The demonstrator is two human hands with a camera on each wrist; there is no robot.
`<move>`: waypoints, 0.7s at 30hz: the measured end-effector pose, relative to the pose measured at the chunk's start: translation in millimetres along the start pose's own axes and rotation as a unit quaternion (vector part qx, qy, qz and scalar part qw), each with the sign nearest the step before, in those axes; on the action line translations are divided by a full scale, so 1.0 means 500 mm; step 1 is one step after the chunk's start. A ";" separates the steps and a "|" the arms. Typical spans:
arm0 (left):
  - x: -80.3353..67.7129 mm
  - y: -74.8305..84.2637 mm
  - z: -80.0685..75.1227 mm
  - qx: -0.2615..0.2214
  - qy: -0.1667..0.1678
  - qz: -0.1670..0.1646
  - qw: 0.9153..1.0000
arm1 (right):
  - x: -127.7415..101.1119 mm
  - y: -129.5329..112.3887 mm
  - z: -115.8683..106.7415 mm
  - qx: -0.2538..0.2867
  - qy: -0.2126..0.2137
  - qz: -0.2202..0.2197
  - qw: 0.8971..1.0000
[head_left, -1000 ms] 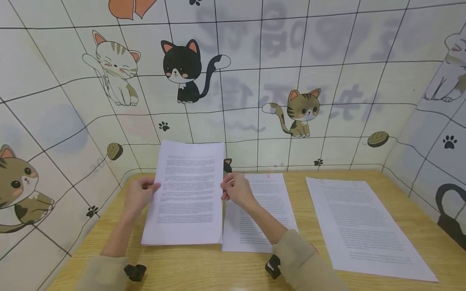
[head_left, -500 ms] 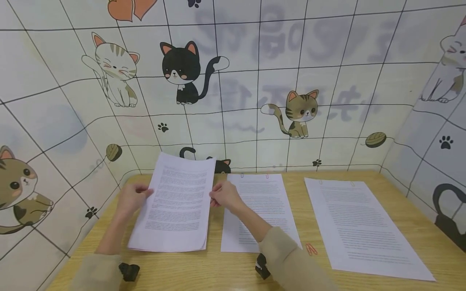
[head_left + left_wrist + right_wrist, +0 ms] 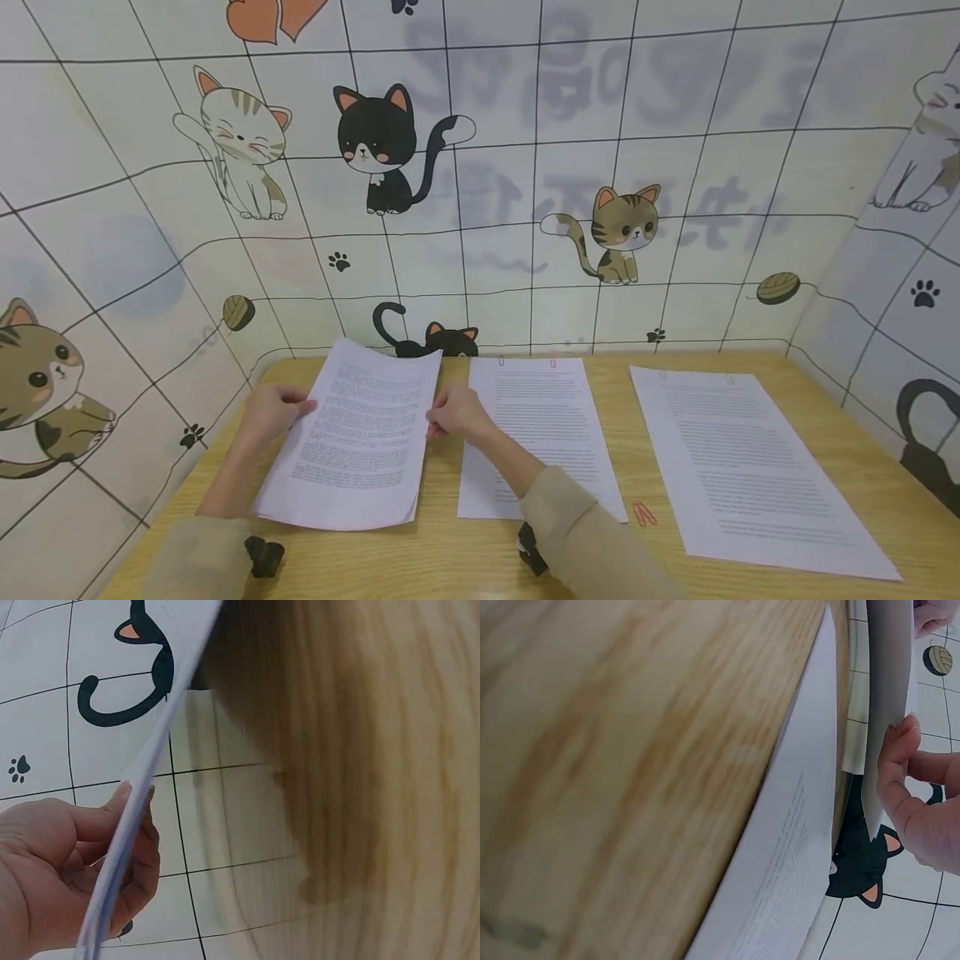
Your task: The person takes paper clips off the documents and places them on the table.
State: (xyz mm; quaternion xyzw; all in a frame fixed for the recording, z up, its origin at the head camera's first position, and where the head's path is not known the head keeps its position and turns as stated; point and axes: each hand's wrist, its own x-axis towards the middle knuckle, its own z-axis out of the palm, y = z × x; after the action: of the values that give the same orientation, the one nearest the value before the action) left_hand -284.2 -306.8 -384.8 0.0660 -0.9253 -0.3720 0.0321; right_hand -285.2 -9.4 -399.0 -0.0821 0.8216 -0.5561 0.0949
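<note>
A stack of printed paper sheets [image 3: 356,433] is held between both hands at the left of the table, tilted, its far edge raised and its sheets bowed. My left hand [image 3: 273,417] pinches the left edge; the left wrist view shows the thumb on one side of the stack [image 3: 142,795] and curled fingers on the other. On the right edge, my right hand [image 3: 457,414] pinches with thumb and fingers, as the right wrist view also shows at the hand [image 3: 922,802]. Whether the near edge touches the table cannot be told.
A second printed stack [image 3: 536,442] lies beside the right hand, with paper clips [image 3: 552,363] on its far edge. Farther right lies a third clipped stack [image 3: 757,475]. Loose red paper clips [image 3: 643,514] lie between them on the wooden table [image 3: 450,567]. A cat-patterned wall covering [image 3: 495,250] stands behind.
Both hands have lowered the held stack and brought it slightly left and nearer; it leans farther back now. The loose red clips, mostly covered by the right sleeve before, show fully.
</note>
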 end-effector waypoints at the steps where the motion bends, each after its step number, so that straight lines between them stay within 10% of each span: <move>1: 0.001 -0.001 0.000 0.002 -0.002 0.000 1.000 | 0.001 0.001 0.002 -0.002 -0.002 0.000 1.000; 21: 0.019 -0.027 -0.010 0.033 -0.052 -0.003 0.998 | 0.004 0.001 0.005 -0.028 -0.049 0.030 0.998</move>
State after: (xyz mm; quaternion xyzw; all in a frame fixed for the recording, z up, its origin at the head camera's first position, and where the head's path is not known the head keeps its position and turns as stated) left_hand -291.8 -321.6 -390.5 0.0507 -0.9371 -0.3447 -0.0190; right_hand -286.3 -12.1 -400.7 -0.0871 0.8332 -0.5254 0.1492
